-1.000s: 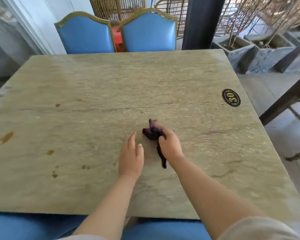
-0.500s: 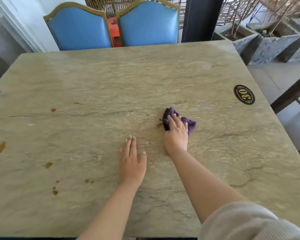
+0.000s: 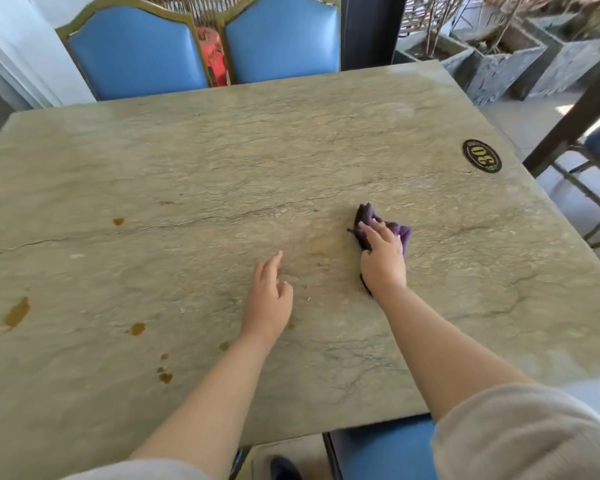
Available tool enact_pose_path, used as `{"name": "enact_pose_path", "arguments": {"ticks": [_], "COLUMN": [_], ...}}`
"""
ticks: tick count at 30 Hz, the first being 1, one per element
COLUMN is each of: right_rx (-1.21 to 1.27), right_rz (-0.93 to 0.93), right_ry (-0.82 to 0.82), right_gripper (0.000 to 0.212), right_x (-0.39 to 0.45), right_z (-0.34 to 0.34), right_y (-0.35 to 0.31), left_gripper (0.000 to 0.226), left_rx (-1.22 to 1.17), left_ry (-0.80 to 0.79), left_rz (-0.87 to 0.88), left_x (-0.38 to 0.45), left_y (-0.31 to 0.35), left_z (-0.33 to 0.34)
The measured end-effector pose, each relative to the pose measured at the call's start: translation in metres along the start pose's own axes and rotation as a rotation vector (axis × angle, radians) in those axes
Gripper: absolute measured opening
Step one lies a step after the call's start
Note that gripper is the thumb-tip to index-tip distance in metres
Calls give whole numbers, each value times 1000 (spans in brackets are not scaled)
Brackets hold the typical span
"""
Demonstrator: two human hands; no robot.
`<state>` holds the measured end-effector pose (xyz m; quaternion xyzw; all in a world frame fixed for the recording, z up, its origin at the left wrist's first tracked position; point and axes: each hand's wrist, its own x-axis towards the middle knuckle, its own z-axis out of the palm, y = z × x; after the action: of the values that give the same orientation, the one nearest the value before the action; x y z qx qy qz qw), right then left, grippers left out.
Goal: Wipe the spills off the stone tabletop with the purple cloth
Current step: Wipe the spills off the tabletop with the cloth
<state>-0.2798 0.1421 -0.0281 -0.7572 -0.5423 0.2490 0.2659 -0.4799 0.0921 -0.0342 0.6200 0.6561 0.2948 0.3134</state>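
My right hand (image 3: 382, 261) presses flat on the purple cloth (image 3: 400, 231); my left hand (image 3: 269, 299) rests spread and empty on the worktop (image 3: 291, 140). I think the job is just starting; brown spills (image 3: 16, 313) wait far off past my left hand.

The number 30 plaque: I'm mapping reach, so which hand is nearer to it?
Right. The right hand lies below-left of the plaque; the left hand sits farther left.
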Motion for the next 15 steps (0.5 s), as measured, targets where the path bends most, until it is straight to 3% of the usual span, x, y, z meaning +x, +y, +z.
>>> {"name": "enact_pose_path", "arguments": {"ticks": [5, 7, 10, 13, 15], "right_rx": [193, 252, 68, -205, -335], "right_rz": [-191, -149, -69, 189, 295], "right_ry": [-155, -81, 242, 203, 158], "right_gripper": [51, 50, 53, 59, 62], "right_x": [-47, -48, -32, -13, -3], "right_z": [35, 27, 15, 16, 24], "right_y": [-36, -42, -32, -8, 2], "left_gripper": [50, 49, 50, 49, 46], "left_rx": [105, 157, 250, 453, 585], "left_ry": [-2, 0, -38, -64, -64], "left_rz": [127, 172, 293, 444, 408], "left_x": [13, 23, 48, 78, 101], "left_y": [-10, -10, -5, -1, -1], "left_z": [-13, -17, -16, -5, -1]}}
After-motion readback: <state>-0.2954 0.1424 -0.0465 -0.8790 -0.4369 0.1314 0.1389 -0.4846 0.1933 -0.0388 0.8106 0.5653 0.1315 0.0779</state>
